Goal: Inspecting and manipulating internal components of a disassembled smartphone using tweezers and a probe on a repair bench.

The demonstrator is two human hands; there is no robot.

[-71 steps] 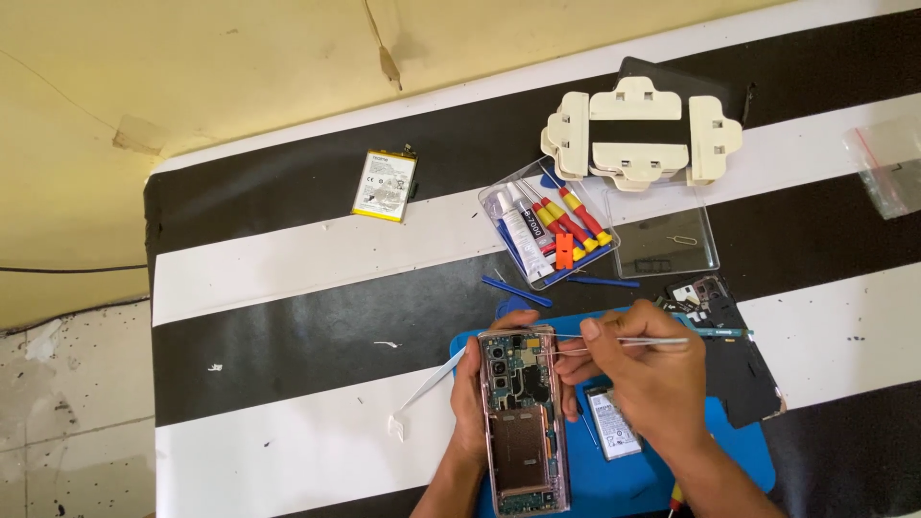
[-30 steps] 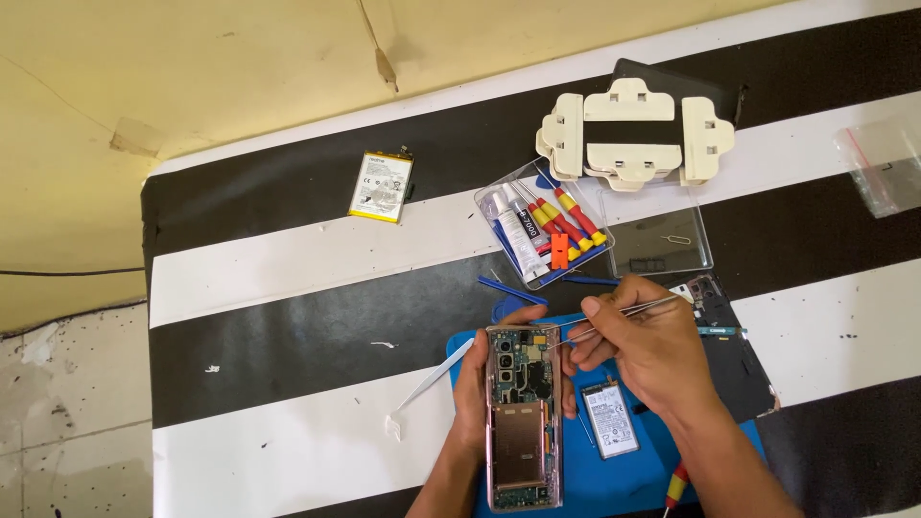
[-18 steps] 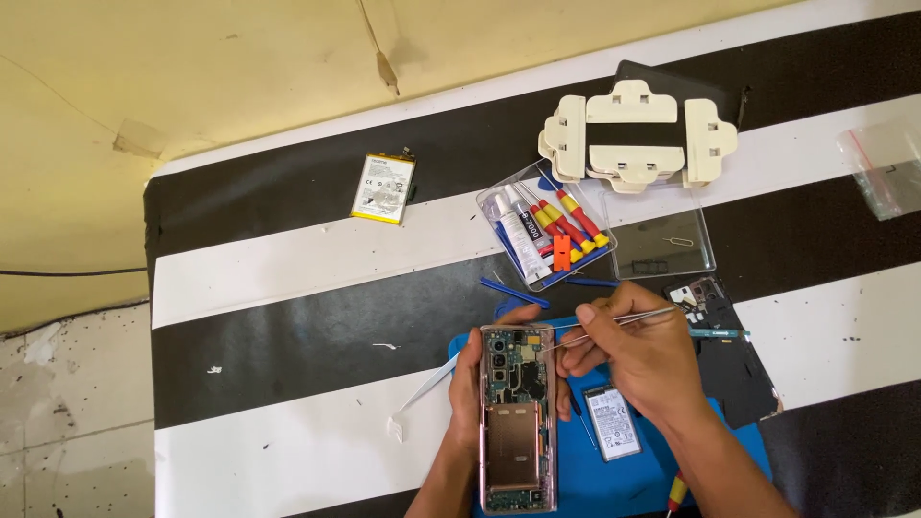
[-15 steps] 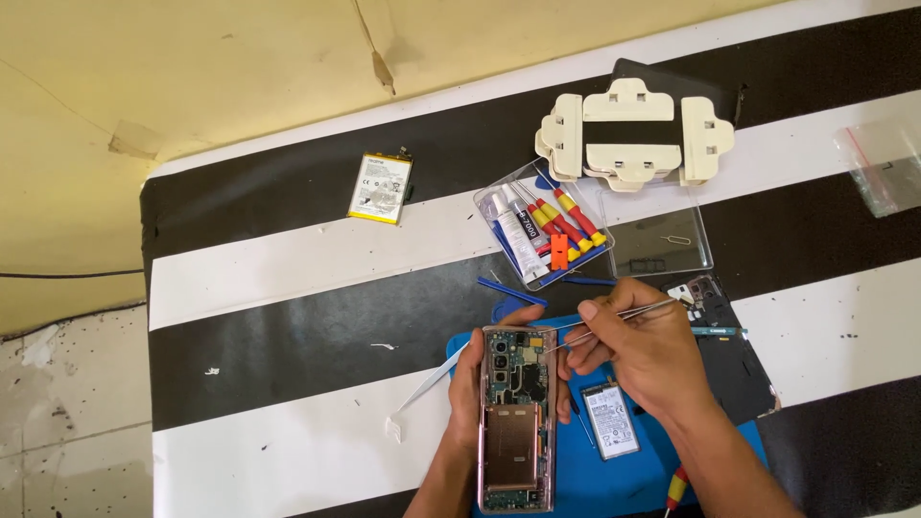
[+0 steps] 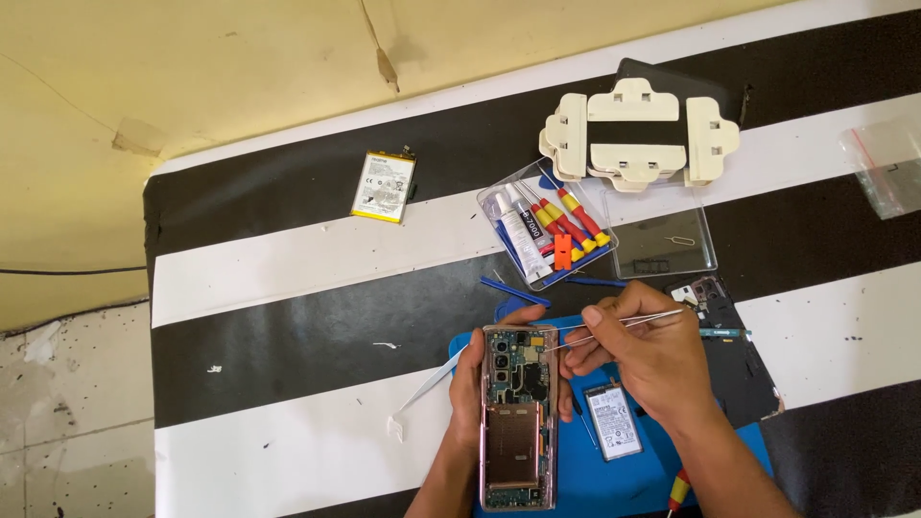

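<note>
An opened phone [image 5: 518, 417] with its back off lies on a blue mat [image 5: 585, 480], circuit board and camera modules exposed at its top. My left hand [image 5: 467, 384] grips the phone along its left side. My right hand [image 5: 645, 360] holds metal tweezers [image 5: 624, 323], whose tips point left over the phone's upper right edge. A small phone battery [image 5: 614, 420] lies on the mat just right of the phone, below my right hand.
A clear tool case [image 5: 549, 230] with screwdrivers and a glue tube sits behind the mat, its lid [image 5: 662, 245] beside it. A cream clamp fixture [image 5: 638, 134] stands at the back. Another battery [image 5: 384, 187] lies at back left. A plastic bag [image 5: 887, 168] is far right.
My right hand with the tweezers shifted slightly, staying over the phone's top right. The phone and my left hand moved a little between frames as the view shifted.
</note>
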